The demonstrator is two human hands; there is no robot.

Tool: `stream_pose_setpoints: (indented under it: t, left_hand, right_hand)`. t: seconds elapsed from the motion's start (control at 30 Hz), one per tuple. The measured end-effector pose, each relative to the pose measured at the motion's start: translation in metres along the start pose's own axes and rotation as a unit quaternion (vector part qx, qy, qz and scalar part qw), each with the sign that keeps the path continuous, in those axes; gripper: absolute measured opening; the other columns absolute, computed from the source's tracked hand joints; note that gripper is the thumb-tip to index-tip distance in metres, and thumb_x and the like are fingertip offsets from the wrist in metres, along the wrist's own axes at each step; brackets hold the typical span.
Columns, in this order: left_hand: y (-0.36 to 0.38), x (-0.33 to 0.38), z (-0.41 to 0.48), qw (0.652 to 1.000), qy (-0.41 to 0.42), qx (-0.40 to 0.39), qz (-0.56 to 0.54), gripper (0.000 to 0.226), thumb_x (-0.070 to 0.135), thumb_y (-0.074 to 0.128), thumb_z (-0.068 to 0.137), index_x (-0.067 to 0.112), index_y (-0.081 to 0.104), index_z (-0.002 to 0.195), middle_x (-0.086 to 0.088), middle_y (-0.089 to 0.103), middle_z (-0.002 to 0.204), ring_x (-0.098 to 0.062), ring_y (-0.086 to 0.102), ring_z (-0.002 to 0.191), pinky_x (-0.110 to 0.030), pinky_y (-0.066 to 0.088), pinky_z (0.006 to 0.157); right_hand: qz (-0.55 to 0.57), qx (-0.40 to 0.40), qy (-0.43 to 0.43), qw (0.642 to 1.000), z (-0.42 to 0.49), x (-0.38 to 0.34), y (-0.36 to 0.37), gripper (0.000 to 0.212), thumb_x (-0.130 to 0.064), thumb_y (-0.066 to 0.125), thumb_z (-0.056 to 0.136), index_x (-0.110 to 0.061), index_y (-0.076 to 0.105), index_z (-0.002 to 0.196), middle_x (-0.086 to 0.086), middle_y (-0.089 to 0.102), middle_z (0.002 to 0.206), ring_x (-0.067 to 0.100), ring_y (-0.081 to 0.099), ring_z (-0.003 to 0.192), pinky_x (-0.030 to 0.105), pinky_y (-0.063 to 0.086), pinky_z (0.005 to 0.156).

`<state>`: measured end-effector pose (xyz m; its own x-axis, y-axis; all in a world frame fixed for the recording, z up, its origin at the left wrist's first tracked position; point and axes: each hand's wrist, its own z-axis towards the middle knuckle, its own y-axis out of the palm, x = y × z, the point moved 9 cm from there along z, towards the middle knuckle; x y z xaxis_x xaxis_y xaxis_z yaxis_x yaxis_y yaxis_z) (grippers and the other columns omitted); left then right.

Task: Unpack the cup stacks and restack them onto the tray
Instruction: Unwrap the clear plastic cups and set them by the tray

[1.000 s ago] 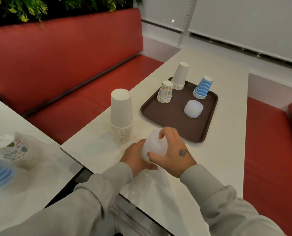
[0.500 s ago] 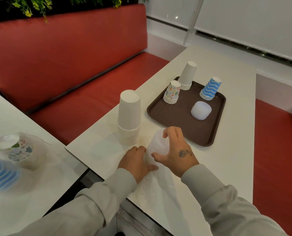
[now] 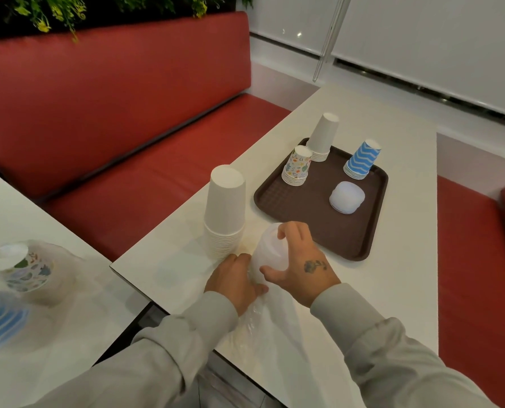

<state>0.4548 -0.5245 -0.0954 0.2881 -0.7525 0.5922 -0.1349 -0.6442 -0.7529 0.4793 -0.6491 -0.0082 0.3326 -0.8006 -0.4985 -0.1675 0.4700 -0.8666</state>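
Tray, far right: white stack, patterned stack, blue stack, translucent stack | right hand grips bagged stack | left hand pinches plastic bag, near tabletop edge

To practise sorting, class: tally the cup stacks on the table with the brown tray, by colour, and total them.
White: 2 (white tray stack, tall white stack)
Floral: 1 (floral stack)
Blue wavy: 1 (blue stack)
Translucent: 2 (translucent tray stack, held translucent stack)
Total: 6
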Motion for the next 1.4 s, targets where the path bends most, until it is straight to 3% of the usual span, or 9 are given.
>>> stream_pose_setpoints:
  t: [0.17,0.3,0.6,0.77,0.93,1.07,1.2,1.3,1.4]
  left_hand:
    - [-0.008,-0.008,-0.001,0.999,-0.005,-0.002,-0.037,0.084,0.044,0.079,0.080,0.024,0.038,0.150,0.002,0.043,0.152,-0.022,0.041,0.140,-0.033,0.035,0.112]
    - [-0.023,-0.014,-0.006,0.998,-0.008,0.014,-0.059,0.080,0.044,0.083,0.075,0.026,0.046,0.144,0.004,0.050,0.147,-0.020,0.048,0.134,-0.033,0.041,0.109]
    - [-0.058,-0.007,-0.050,0.991,-0.006,0.070,-0.110,0.054,0.049,0.082,0.073,0.031,0.057,0.118,0.004,0.061,0.122,-0.016,0.056,0.105,-0.028,0.047,0.085]
    - [-0.067,-0.002,-0.094,0.975,-0.032,0.115,-0.187,0.046,0.050,0.082,0.075,0.032,0.057,0.108,0.001,0.062,0.113,-0.020,0.058,0.100,-0.029,0.050,0.077]
    - [-0.053,0.010,-0.157,0.948,-0.054,0.164,-0.267,0.039,0.048,0.080,0.078,0.027,0.058,0.103,0.000,0.060,0.117,-0.019,0.054,0.108,-0.009,0.036,0.049]
    - [-0.022,0.018,-0.201,0.917,-0.055,0.180,-0.351,0.035,0.052,0.075,0.081,0.026,0.061,0.098,0.002,0.062,0.118,-0.017,0.055,0.110,-0.026,0.042,0.080]
    - [0.026,0.013,-0.240,0.891,-0.108,0.137,-0.419,0.042,0.057,0.068,0.085,0.018,0.066,0.099,-0.001,0.069,0.091,-0.019,0.064,0.091,-0.032,0.047,0.079]
    - [0.052,0.012,-0.261,0.910,-0.139,0.071,-0.385,0.050,0.062,0.056,0.091,0.014,0.071,0.094,-0.001,0.068,0.091,-0.017,0.064,0.088,-0.032,0.050,0.081]
    - [0.070,0.009,-0.273,0.935,-0.144,0.020,-0.324,0.057,0.071,0.041,0.093,0.022,0.063,0.071,-0.002,0.066,0.094,-0.019,0.062,0.088,-0.034,0.050,0.092]
  right_hand:
    - [-0.003,-0.011,0.019,1.000,0.000,0.000,-0.001,0.064,-0.039,0.081,0.079,-0.025,0.034,0.120,-0.002,0.026,0.148,0.028,0.052,0.114,0.020,0.037,0.087]
    - [0.031,-0.014,0.040,0.999,-0.004,0.002,-0.006,0.077,-0.041,0.085,0.075,-0.028,0.032,0.129,-0.001,0.004,0.166,0.026,0.031,0.146,0.023,0.031,0.103]
    - [0.006,0.079,-0.042,0.996,-0.045,-0.018,-0.045,0.079,-0.053,0.074,0.077,-0.030,0.037,0.143,0.001,0.014,0.166,0.020,0.005,0.154,0.049,0.018,0.123]
    - [-0.005,0.136,-0.125,0.983,-0.094,-0.036,-0.061,0.063,-0.054,0.059,0.079,-0.022,0.051,0.132,0.005,0.042,0.150,0.024,0.031,0.143,0.048,0.031,0.112]
    - [0.041,0.081,-0.200,0.976,-0.163,-0.045,-0.051,0.044,-0.045,0.064,0.084,-0.022,0.056,0.120,-0.008,0.053,0.123,0.013,0.055,0.108,0.035,0.050,0.089]
    - [0.094,-0.032,-0.193,0.976,-0.216,-0.039,-0.015,0.041,-0.041,0.073,0.086,-0.031,0.050,0.119,-0.020,0.046,0.119,0.005,0.057,0.091,0.017,0.047,0.073]
    - [0.145,-0.072,-0.176,0.971,-0.259,-0.034,0.013,0.032,-0.027,0.074,0.087,-0.029,0.049,0.107,-0.023,0.045,0.104,0.004,0.056,0.080,0.011,0.043,0.069]
    - [0.137,-0.067,-0.170,0.974,-0.281,-0.027,0.024,0.026,-0.016,0.069,0.089,-0.022,0.055,0.111,-0.023,0.044,0.094,0.001,0.053,0.078,0.015,0.040,0.067]
    - [0.130,-0.065,-0.175,0.974,-0.294,-0.022,0.031,0.032,-0.013,0.067,0.089,-0.036,0.052,0.104,-0.017,0.047,0.089,0.008,0.052,0.078,0.013,0.041,0.066]
